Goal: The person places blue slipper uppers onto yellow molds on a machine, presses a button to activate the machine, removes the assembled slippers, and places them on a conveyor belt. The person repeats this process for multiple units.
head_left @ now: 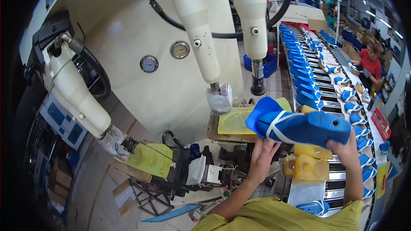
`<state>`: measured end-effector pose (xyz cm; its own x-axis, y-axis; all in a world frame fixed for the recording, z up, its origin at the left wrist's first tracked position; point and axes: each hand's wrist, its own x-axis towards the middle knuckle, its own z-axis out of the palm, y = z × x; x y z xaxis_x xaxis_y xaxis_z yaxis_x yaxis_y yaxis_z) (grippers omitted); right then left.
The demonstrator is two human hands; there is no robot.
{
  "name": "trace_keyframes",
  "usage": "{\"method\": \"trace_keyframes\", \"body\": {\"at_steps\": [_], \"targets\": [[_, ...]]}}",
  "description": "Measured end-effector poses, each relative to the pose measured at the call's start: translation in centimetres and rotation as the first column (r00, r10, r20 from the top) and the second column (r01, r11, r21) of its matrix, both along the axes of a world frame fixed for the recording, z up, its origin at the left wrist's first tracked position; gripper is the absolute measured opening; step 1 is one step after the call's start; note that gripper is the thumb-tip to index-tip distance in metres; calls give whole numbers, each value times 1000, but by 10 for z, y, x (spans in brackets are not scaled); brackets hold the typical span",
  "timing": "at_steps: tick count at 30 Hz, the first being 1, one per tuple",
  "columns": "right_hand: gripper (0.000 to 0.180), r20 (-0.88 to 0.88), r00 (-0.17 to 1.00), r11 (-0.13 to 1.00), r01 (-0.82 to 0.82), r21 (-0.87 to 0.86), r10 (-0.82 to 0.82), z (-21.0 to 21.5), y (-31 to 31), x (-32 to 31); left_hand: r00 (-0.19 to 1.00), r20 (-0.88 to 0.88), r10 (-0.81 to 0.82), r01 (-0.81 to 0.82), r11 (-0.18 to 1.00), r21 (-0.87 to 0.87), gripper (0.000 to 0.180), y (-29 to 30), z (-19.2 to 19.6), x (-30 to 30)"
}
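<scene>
A blue shoe last (306,126) with white straps crossed round its front hangs tilted in front of me, its holed end to the right and a blue flap at its toe. My right hand (344,147) grips the holed end from below. Under the toe end, my left hand (263,156) bears against the last, its fingertips partly hidden behind it. Just beyond the toe lies a yellow pad (233,121) on the machine's platform. A plastic-wrapped press head (219,98) stands above that pad.
Yellow moulded blocks (306,168) sit beside the roller conveyor (334,184), which carries rows of strapped blue lasts. Press arms (248,12) hang from the cream machine. At left, another arm (81,98) reaches a second yellow pad (152,159). A person in red (370,64) works across the conveyor.
</scene>
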<state>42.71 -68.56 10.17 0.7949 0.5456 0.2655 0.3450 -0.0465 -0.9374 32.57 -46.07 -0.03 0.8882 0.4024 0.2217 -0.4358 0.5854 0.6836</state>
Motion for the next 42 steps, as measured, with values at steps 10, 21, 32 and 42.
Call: {"method": "trace_keyframes", "body": {"at_steps": [10, 21, 32, 42], "targets": [[46, 148, 890, 888, -391, -241, 431, 30, 122, 90, 765, -613, -197, 456, 838, 300, 52, -3, -147, -100], [50, 62, 874, 875, -475, -95, 482, -47, 156, 141, 674, -736, -67, 268, 950, 159, 52, 9, -163, -127], [51, 284, 861, 898, -352, -266, 422, -77, 156, 170, 625, -764, -159, 562, 771, 299, 49, -4, -212, -96], [57, 157, 987, 957, -86, 276, 43, -128, 160, 124, 863, -497, 85, 135, 911, 390, 59, -16, -149, -89]]}}
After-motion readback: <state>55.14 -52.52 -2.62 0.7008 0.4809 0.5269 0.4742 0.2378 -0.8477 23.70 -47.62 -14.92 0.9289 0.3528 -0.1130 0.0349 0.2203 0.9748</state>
